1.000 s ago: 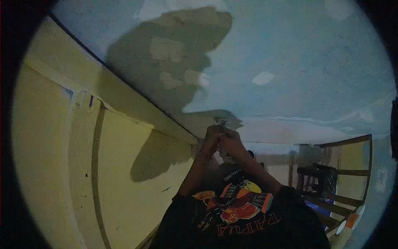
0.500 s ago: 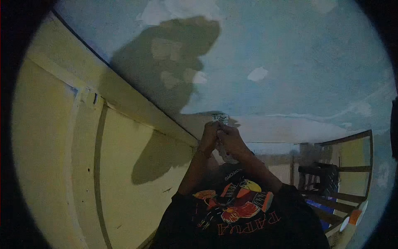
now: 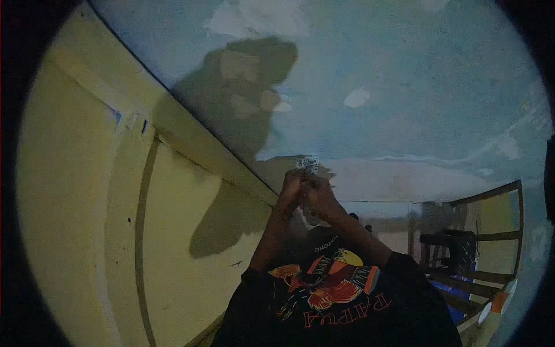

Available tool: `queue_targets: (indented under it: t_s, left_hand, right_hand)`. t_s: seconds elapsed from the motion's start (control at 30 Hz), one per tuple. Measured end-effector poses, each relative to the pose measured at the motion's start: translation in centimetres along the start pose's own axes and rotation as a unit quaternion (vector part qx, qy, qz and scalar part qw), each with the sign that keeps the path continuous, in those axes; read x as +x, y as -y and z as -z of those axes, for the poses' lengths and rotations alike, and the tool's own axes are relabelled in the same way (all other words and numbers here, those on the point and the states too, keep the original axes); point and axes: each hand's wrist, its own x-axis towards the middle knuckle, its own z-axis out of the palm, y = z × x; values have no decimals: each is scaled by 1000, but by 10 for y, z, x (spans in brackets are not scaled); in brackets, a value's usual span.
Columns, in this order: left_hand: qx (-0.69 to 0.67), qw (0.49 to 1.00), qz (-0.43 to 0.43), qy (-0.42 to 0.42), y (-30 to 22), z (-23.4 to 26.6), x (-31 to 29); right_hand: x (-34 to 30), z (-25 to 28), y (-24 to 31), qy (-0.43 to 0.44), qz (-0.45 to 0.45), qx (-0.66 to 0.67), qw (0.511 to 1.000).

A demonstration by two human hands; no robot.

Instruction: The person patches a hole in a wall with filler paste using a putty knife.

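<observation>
My two hands are raised in front of the wall, close together and touching. Between their fingertips is a small flat piece with a speckled black-and-white pattern [image 3: 309, 164], sticking up above the fingers. My left hand [image 3: 293, 184] is closed, its fingers curled at the piece's lower left. Beside it, my right hand [image 3: 315, 188] is closed too and pinches at the lower right. The lower part of the piece is hidden by the fingers. Something pale shows below the hands, between the wrists, too dim to make out.
A pale blue wall [image 3: 404, 75] with white patches lies ahead, bearing a large shadow. On the left is a yellow panelled surface [image 3: 179, 202]. A wooden frame [image 3: 497, 236] stands at the right, with dark items and a white round thing [image 3: 485, 313] near it.
The whole view has shifted slightly, the yellow surface moving a little to the right. My hands stay together on the patterned piece, which appears tilted a little differently.
</observation>
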Motion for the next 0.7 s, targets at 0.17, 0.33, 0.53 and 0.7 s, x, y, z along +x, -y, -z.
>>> queue_targets:
  t_s: [0.17, 0.33, 0.53, 0.7]
  left_hand:
    - [85, 996, 26, 13, 7, 10, 9]
    - [166, 983, 42, 66, -10, 6, 3]
    - [-28, 994, -89, 62, 37, 29, 27]
    - [179, 983, 13, 45, 29, 30, 36]
  right_hand:
    - [-5, -2, 23, -25, -23, -22, 999]
    - [8, 3, -12, -34, 157, -166, 973]
    - [9, -4, 4, 19, -36, 59, 997]
    - [34, -13, -31, -59, 8, 73, 996]
